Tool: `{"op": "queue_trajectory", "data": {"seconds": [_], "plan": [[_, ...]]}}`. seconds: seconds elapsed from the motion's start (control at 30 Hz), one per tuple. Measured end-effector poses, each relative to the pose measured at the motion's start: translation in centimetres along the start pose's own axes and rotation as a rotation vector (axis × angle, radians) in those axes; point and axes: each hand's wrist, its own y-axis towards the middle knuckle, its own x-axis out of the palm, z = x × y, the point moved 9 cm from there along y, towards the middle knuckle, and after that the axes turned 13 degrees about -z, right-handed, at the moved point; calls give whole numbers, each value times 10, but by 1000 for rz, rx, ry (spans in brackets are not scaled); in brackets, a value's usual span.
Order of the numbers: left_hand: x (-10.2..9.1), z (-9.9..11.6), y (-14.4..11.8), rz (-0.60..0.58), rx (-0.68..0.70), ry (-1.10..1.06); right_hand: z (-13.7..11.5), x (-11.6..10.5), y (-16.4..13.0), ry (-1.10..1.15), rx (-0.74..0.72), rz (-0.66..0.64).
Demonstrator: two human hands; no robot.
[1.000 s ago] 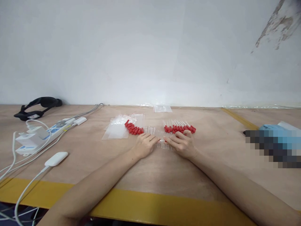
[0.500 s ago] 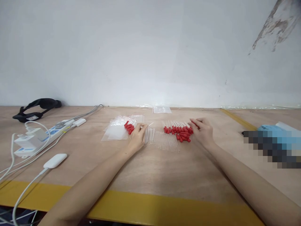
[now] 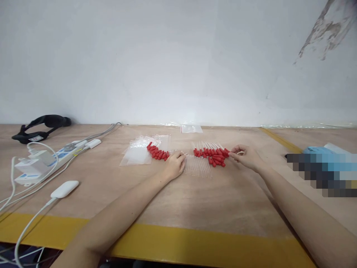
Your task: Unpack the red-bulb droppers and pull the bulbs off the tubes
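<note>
- The left hand (image 3: pixel 175 166) rests palm down on the tabletop (image 3: pixel 195 201), its fingers curled over the near ends of a row of clear droppers (image 3: pixel 196 166); whether that grip is clamped on any of them cannot be told.
- The right hand (image 3: pixel 247 156) lies at the right end of the right group of red bulbs (image 3: pixel 213 153), thumb and fingertips pinched together on the outermost red-capped dropper there.
- A second group of red bulbs (image 3: pixel 158 153) lies just left of the left hand, beside a loose heap of clear plastic bags (image 3: pixel 137 154); the bags lie flat and what they hold cannot be made out.
- One more small clear bag (image 3: pixel 191 128) lies farther back, near the wall.
- Well apart on the left sit a white power strip (image 3: pixel 41 163) with plugged cables, a white adapter (image 3: pixel 64 188) on its cord and a black strap (image 3: pixel 41 125).
- A yellow stripe (image 3: pixel 195 243) runs along the tabletop's near edge.
</note>
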Motion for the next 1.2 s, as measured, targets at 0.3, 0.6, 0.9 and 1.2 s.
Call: {"op": "queue_trajectory", "data": {"seconds": [0.3,0.6,0.9,1.2], "plan": [[11,3,-1,-99,-38,-6,0,26,-5,53,50,-295],[-4,7,-5,-55,-47,36,-10,6,3,-183,2,-47],[-8,8,-18,-112,29,-8,-31,15,13,-623,263,73],[-11,7,-19,-77,36,-19,-56,2,4,-453,155,252]]}}
